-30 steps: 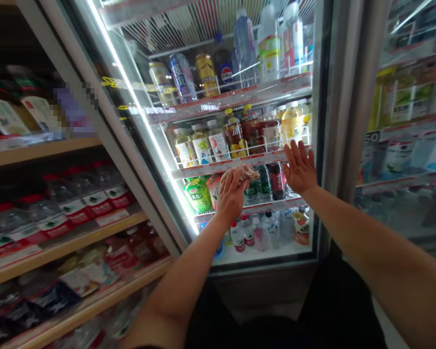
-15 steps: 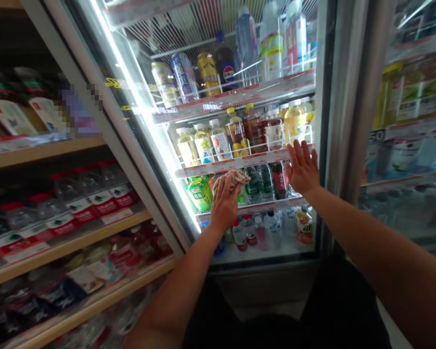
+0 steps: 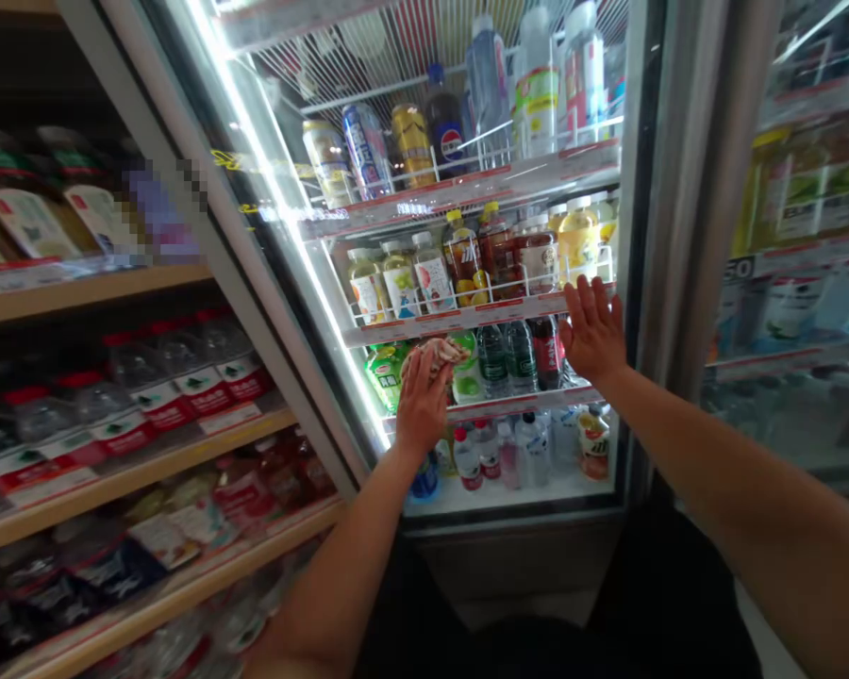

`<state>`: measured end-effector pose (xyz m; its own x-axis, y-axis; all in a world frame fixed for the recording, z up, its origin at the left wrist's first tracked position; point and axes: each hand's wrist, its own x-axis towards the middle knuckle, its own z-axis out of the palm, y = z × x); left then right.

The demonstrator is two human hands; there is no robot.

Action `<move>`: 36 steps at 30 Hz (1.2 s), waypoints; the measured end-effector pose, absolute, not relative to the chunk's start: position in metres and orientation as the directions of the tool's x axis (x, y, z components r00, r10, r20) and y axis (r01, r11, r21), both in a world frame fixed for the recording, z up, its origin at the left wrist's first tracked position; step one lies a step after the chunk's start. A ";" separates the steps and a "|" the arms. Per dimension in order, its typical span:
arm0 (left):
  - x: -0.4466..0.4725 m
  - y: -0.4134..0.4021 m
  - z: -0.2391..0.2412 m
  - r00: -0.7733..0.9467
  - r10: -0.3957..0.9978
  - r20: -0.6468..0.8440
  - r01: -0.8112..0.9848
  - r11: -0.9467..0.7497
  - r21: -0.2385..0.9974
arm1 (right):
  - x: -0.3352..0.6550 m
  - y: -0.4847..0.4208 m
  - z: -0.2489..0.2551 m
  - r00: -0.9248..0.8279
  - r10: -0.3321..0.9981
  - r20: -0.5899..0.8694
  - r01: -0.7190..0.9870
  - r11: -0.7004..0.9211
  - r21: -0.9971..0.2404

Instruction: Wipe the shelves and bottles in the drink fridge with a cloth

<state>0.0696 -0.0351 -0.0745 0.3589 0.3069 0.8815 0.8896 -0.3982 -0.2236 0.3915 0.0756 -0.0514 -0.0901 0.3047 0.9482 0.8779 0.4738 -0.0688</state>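
Note:
My left hand [image 3: 423, 407] presses a crumpled, pale patterned cloth [image 3: 435, 356] against the glass door of a lit drinks cooler. Its fingers lie over the cloth and hide part of it. To the right, my right hand [image 3: 594, 330] rests palm-first on the same glass with its fingers spread and nothing in it. Behind the glass, a green drink package [image 3: 386, 375] shows left of the cloth, and dark green bottles [image 3: 493, 360] stand between the two hands.
The metal door frame [image 3: 686, 236] runs up the right side, with another glass-fronted drinks case [image 3: 796, 273] beyond it. At left, wooden shelves [image 3: 148, 462] hold several bottles with red caps. A bright light strip [image 3: 255, 156] lines the cooler's left edge.
My left hand has slid the cloth a little to the left across the glass, uncovering more of a green and white bottle behind it. My right hand stays in nearly the same place.

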 end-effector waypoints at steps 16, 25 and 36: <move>0.048 -0.032 -0.074 0.277 0.232 0.933 0.926 -0.325 -0.194 | 0.391 0.075 -0.051 -0.080 0.303 0.950 0.883 0.463 -0.074; 0.050 -0.035 -0.079 0.243 0.224 0.944 0.926 -0.343 -0.157 | 0.391 0.075 -0.052 -0.076 0.299 0.951 0.880 0.469 -0.077; 0.039 -0.027 -0.054 0.197 0.200 0.960 0.921 -0.375 -0.110 | 0.390 0.074 -0.052 -0.074 0.311 0.948 0.886 0.458 -0.081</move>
<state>0.0387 -0.0265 -0.0541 0.1965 0.2001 0.9599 0.9205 -0.3747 -0.1104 0.3901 0.0737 -0.0515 -0.0743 0.3108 0.9476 0.8855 0.4576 -0.0806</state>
